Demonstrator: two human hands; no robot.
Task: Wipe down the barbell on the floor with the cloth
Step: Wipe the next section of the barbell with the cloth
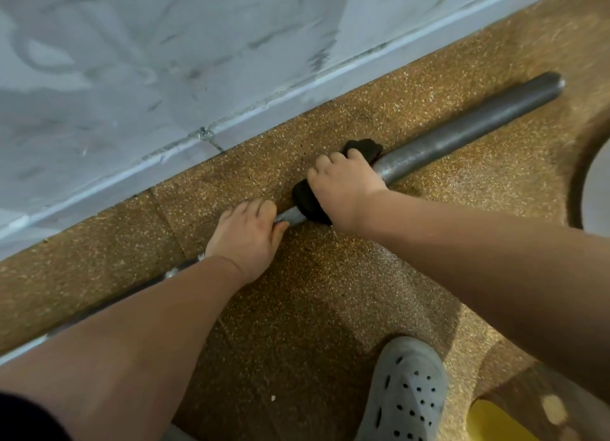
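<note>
**A two-handed grip**

The grey steel barbell (462,133) lies on the speckled brown floor (297,308), running eight o'clock to two o'clock. The left hand (247,234) grips it bare. Just beside it toward two o'clock, the right hand (345,190) clamps the black cloth (308,204) round it.

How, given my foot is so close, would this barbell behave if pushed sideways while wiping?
Likely to roll: the barbell is a round, smooth metal bar lying flat on the floor. Probably heavy and stiff, since it looks like steel. The left hand gripping it beside the cloth in the right hand should steady it.
</note>
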